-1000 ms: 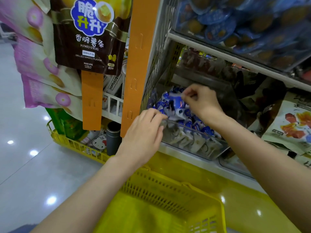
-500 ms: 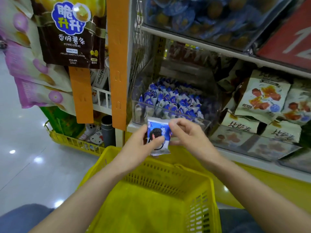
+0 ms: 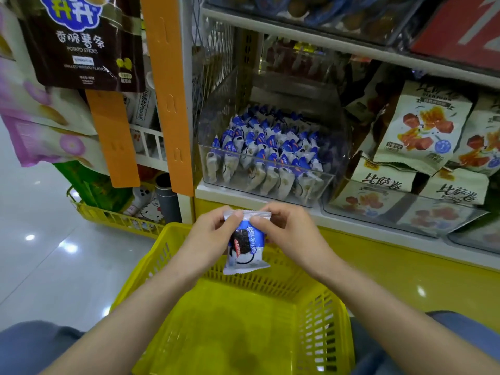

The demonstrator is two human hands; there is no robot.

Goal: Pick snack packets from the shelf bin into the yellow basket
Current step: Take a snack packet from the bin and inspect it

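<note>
Together left hand (image 3: 207, 240), right hand (image 3: 293, 234) pinch one packet (image 3: 246, 250).

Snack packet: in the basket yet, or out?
Out. Left hand and right hand pinch the snack packet by its top, above the yellow basket.

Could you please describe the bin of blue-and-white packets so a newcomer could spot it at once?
Start at the wide orange upright. The clear bin stands just right of it. Only it holds small blue-and-white packets; its neighbour holds beige pouches.
</note>
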